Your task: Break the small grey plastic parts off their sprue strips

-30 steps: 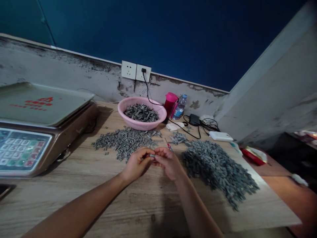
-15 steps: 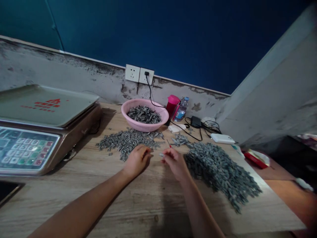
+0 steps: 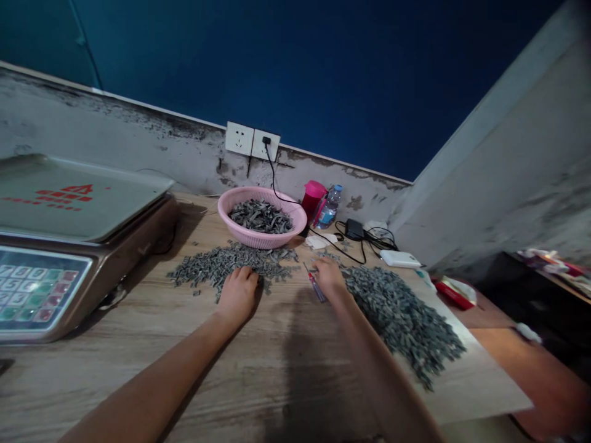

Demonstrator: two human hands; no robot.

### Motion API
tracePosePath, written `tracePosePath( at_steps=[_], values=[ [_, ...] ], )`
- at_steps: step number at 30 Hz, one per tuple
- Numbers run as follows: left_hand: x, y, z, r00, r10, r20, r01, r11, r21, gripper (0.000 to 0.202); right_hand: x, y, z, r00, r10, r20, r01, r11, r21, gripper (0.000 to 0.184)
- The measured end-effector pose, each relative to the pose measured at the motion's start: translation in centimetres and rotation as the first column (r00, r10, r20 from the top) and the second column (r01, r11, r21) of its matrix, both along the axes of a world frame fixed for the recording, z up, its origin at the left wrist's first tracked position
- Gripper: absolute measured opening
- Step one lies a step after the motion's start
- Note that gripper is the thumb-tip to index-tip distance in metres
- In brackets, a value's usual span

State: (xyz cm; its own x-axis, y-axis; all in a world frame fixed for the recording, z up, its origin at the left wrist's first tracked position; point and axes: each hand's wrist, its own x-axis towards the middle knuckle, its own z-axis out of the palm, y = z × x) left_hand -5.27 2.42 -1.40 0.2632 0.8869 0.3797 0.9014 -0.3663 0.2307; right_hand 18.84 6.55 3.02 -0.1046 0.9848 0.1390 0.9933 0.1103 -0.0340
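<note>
My left hand [image 3: 237, 293] rests knuckles up at the near edge of the left pile of small grey parts [image 3: 231, 264], fingers curled into the pile. My right hand [image 3: 329, 275] has reached forward to the far left corner of the large grey pile [image 3: 397, 311], fingers bent down onto the parts; what they hold is hidden. A small red-handled tool [image 3: 314, 284] lies on the wooden table [image 3: 138, 344] just left of my right hand.
A pink basket [image 3: 262, 216] of dark parts stands at the back. A weighing scale [image 3: 69, 240] fills the left side. A pink cup [image 3: 313, 197], water bottle [image 3: 327, 209], charger and cables [image 3: 364, 234], white box [image 3: 399, 258] and red pack [image 3: 455, 292] lie along the back right.
My hands were together in the middle pinching a small part. They have separated: the left moved to the left pile, the right moved forward to the large pile.
</note>
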Motion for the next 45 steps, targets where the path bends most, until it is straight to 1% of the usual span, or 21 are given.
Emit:
tracePosePath(
  at_steps=[3, 8, 12, 14, 15, 16, 17, 19, 21, 22, 25, 27, 28, 29, 30, 31, 32, 34, 37, 42, 45],
  values=[
    [-0.5, 0.8, -0.6, 0.997, -0.043, 0.057, 0.043, 0.999, 0.008, 0.022, -0.5, 1.5, -0.7, 1.000, -0.001, 0.024, 0.003, 0.999, -0.050, 0.021],
    [-0.8, 1.6, -1.3, 0.963, -0.101, 0.248, 0.088, 0.994, 0.062, 0.020, 0.0, 1.4, -1.2, 0.999, -0.003, 0.049, 0.006, 0.998, -0.063, 0.024],
    [-0.9, 1.5, -1.1, 0.931, -0.095, 0.352, 0.059, 0.992, 0.113, 0.026, 0.3, 1.7, -1.0, 1.000, 0.023, 0.011, -0.021, 0.994, -0.108, 0.022],
    [-0.9, 1.5, -0.9, 0.877, -0.117, 0.465, 0.061, 0.989, 0.134, 0.026, 0.4, 1.9, -1.1, 1.000, 0.015, -0.021, -0.017, 0.993, -0.116, 0.022],
    [-0.8, 1.5, -0.7, 0.824, -0.118, 0.554, 0.058, 0.991, 0.125, 0.023, 0.4, 2.0, -1.1, 0.999, 0.008, -0.039, -0.012, 0.993, -0.114, 0.022],
    [-0.7, 1.5, -0.5, 0.743, -0.102, 0.661, 0.053, 0.994, 0.094, 0.019, 0.4, 2.0, -1.2, 0.998, 0.000, -0.058, -0.006, 0.994, -0.108, 0.022],
    [-0.6, 1.5, -0.3, 0.631, -0.068, 0.773, 0.056, 0.998, 0.043, 0.015, 0.4, 2.0, -1.3, 0.997, -0.008, -0.080, 0.001, 0.995, -0.097, 0.021],
    [-0.3, 1.5, 0.1, 0.357, 0.040, 0.933, 0.098, 0.992, -0.080, 0.014, 0.4, 1.8, -1.3, 0.991, -0.026, -0.134, 0.018, 0.998, -0.059, 0.018],
    [0.1, 1.4, 0.7, 0.112, 0.132, 0.985, 0.174, 0.973, -0.150, 0.022, 0.5, 1.7, -1.3, 0.978, -0.039, -0.205, 0.041, 0.999, 0.003, 0.016],
    [0.2, 1.3, 0.9, 0.020, 0.160, 0.987, 0.210, 0.964, -0.161, 0.025, 0.6, 1.6, -1.3, 0.968, -0.043, -0.247, 0.055, 0.998, 0.043, 0.016],
    [0.5, 1.0, 1.4, -0.157, 0.219, 0.963, 0.290, 0.942, -0.167, 0.028, 0.0, 1.0, -1.1, 0.926, -0.052, -0.373, 0.120, 0.979, 0.163, 0.017],
    [0.8, 0.8, 1.7, -0.240, 0.262, 0.935, 0.352, 0.921, -0.168, 0.025, -1.3, 0.1, -1.0, 0.851, -0.024, -0.525, 0.152, 0.968, 0.202, 0.021],
    [0.9, 0.6, 1.8, -0.276, 0.288, 0.917, 0.383, 0.908, -0.169, 0.023, -2.2, -0.6, -1.0, 0.773, 0.006, -0.635, 0.150, 0.970, 0.192, 0.023],
    [1.0, 0.4, 2.0, -0.308, 0.314, 0.898, 0.416, 0.893, -0.170, 0.021, -3.3, -1.3, -0.9, 0.610, 0.046, -0.791, 0.136, 0.977, 0.162, 0.025],
    [1.2, 0.2, 2.2, -0.335, 0.340, 0.879, 0.451, 0.877, -0.168, 0.018, -4.5, -2.2, -0.9, 0.403, 0.068, -0.913, 0.093, 0.989, 0.115, 0.026],
    [1.3, 0.0, 2.4, -0.356, 0.366, 0.860, 0.485, 0.859, -0.166, 0.016, -5.6, -3.1, -0.9, 0.229, 0.044, -0.972, 0.048, 0.997, 0.056, 0.025],
    [1.4, -0.2, 2.5, -0.370, 0.393, 0.842, 0.517, 0.840, -0.165, 0.014, -6.6, -3.9, -0.9, 0.107, 0.007, -0.994, 0.012, 1.000, 0.009, 0.025],
    [1.6, -0.6, 2.7, -0.391, 0.443, 0.806, 0.568, 0.806, -0.167, 0.010, -8.1, -5.4, -1.0, -0.031, -0.040, -0.999, -0.038, 0.999, -0.039, 0.026],
    [1.7, -0.9, 2.8, -0.412, 0.497, 0.764, 0.618, 0.769, -0.166, 0.009, -8.8, -6.5, -1.2, -0.101, -0.053, -0.993, -0.063, 0.997, -0.047, 0.027],
    [1.8, -1.1, 2.5, -0.420, 0.532, 0.736, 0.675, 0.725, -0.138, 0.011, -8.5, -6.9, -1.0, -0.097, -0.079, -0.992, -0.036, 0.997, -0.075, 0.025],
    [1.9, -1.1, 2.4, -0.405, 0.557, 0.725, 0.702, 0.697, -0.144, 0.010, -8.3, -7.0, -0.8, -0.096, -0.065, -0.993, -0.103, 0.993, -0.055, 0.023]
  ],
)
